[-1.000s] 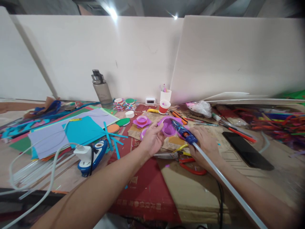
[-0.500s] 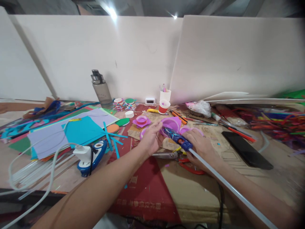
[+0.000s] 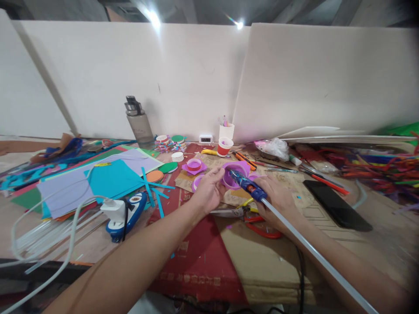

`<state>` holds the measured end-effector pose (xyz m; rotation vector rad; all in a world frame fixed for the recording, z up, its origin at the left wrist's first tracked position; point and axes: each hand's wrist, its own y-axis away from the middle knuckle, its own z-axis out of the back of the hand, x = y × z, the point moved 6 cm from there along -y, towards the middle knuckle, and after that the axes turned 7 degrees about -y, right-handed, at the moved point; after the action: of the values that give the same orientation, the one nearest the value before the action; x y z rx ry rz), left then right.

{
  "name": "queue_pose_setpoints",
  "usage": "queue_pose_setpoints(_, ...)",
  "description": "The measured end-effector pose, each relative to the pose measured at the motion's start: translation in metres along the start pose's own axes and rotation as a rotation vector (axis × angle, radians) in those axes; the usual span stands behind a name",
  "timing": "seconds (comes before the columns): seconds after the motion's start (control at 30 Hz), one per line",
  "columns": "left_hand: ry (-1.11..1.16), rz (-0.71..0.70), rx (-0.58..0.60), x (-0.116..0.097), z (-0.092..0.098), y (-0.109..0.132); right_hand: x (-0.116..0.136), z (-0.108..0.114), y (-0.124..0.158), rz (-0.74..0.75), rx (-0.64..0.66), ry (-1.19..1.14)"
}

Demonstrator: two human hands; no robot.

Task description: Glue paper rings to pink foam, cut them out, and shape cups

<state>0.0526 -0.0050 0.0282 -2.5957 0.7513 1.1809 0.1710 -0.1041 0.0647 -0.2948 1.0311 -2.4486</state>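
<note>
My left hand [image 3: 211,189] is closed on the rim of a purple paper ring [image 3: 225,179] with a flat purple sheet behind it. In my right hand [image 3: 273,196] is a blue hot glue gun [image 3: 250,186], its nozzle end inside the ring. A long clear glue stick [image 3: 304,244] runs out of the gun's back toward the lower right. Whether the nozzle touches the paper I cannot tell. Below the hands lie scissors [image 3: 265,230] with red handles, partly covered by my right hand. Another purple ring on a purple sheet [image 3: 194,165] stands just beyond my left hand.
At left are coloured paper sheets [image 3: 109,181], blue strips and a power strip [image 3: 135,213] with a white cable. A water bottle [image 3: 140,124] and paper cups [image 3: 224,147] stand at the back. To the right lie a black phone [image 3: 337,205] and pens.
The glue gun's nozzle has shifted slightly right along the inside of the purple ring. The ring has tilted a little, and my right hand has moved slightly right.
</note>
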Motion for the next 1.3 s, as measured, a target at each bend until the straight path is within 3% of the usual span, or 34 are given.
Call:
queue_pose_setpoints(0.5,0.047,-0.048,-0.024,-0.004,0.0,-0.001,-0.005,0.003,0.002,-0.084,-0.035,0.069)
queue_pose_setpoints(0.73,0.005,0.02,-0.031,0.0,-0.001,0.003,0.006,-0.002,0.001,0.015,0.031,0.014)
queue_pose_setpoints(0.87,-0.023,0.024,-0.041,-0.001,-0.003,0.005,0.003,-0.002,0.001,-0.007,0.031,-0.003)
queue_pose_setpoints(1.3,0.012,0.007,0.034,-0.001,-0.002,0.001,-0.008,0.001,0.003,-0.082,-0.025,0.077)
